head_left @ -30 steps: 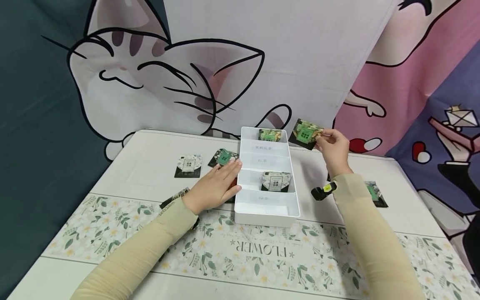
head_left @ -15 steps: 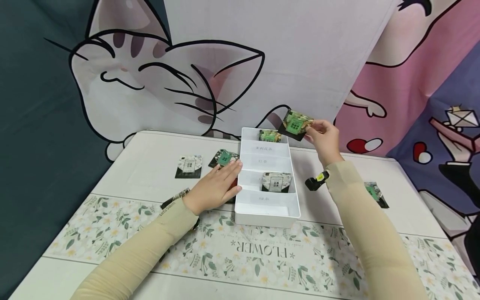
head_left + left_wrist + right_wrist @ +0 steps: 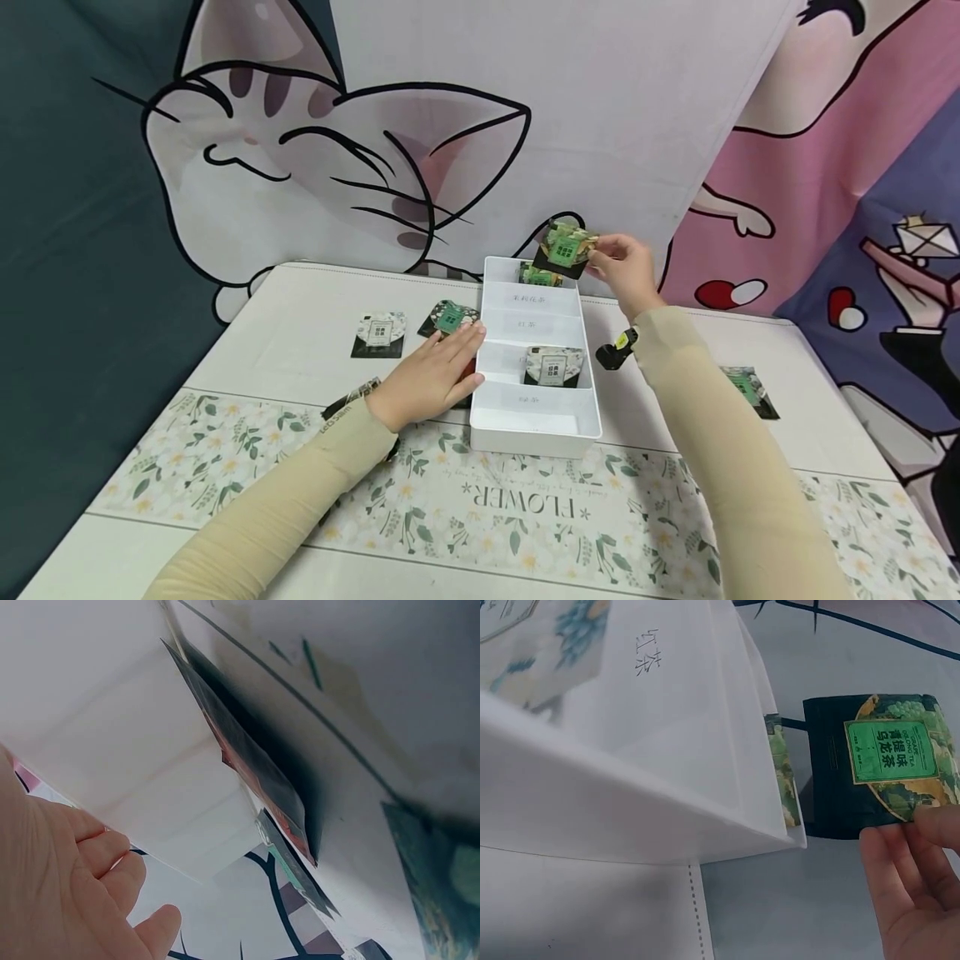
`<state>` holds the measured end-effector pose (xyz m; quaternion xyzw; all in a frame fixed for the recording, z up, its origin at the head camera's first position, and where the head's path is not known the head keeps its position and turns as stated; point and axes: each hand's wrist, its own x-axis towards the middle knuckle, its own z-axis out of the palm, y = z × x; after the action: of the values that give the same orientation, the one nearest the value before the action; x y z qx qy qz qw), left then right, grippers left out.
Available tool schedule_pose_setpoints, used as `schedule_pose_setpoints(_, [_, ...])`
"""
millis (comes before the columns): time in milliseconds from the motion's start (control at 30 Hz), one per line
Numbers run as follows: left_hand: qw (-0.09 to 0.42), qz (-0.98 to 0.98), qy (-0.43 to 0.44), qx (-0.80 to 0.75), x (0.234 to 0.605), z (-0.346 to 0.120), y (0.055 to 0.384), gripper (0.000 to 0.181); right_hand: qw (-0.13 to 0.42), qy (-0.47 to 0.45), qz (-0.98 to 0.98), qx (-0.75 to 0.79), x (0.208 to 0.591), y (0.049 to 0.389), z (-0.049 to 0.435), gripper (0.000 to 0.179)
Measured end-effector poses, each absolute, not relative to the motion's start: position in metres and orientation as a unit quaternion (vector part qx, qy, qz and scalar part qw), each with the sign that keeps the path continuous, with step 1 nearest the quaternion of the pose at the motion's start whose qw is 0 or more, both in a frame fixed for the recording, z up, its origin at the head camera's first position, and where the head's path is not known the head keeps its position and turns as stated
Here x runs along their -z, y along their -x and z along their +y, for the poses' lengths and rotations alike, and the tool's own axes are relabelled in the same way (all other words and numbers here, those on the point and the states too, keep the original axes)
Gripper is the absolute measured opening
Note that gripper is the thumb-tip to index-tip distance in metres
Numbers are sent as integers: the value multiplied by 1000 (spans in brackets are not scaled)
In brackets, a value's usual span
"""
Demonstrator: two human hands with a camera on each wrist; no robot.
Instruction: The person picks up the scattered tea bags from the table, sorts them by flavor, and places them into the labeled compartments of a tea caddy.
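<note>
My right hand (image 3: 626, 271) pinches the edge of a green and black tea packet (image 3: 562, 250), raised over the far end of a white divided box (image 3: 536, 443). In the right wrist view this packet (image 3: 870, 761) is just beyond the box's end, label showing. Another green packet (image 3: 538, 276) stands in the farthest compartment, partly covered by the held one. A white and black tea packet (image 3: 553, 367) leans in a nearer compartment. Along the box's left side lies my left hand (image 3: 431, 379), fingers straight, fingertips at the rim.
Left of the box lie a white packet (image 3: 378, 335), a dark green packet (image 3: 447, 317) and a dark packet (image 3: 352, 398) by the left wrist. A reddish packet (image 3: 262, 765) sits beside the box wall. Another green packet (image 3: 752, 392) is at the right.
The right hand has carried the green tea packet leftward, from beside the box to above its far compartment. My left hand has stayed at the box's side.
</note>
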<state>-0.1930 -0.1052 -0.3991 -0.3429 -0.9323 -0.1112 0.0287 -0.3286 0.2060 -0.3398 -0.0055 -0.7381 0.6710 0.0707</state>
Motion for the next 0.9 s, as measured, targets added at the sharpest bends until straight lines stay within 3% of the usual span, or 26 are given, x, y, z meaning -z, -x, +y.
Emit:
schedule_pose_setpoints(567, [35,-930,347,119,404,-107,195,68,16,2,-832,-554,354,339,201,16])
schedule_pose_setpoints(900, [33,-929,348,121,404,-107,194,68,-25,16,-851,-524,354,336,210,26])
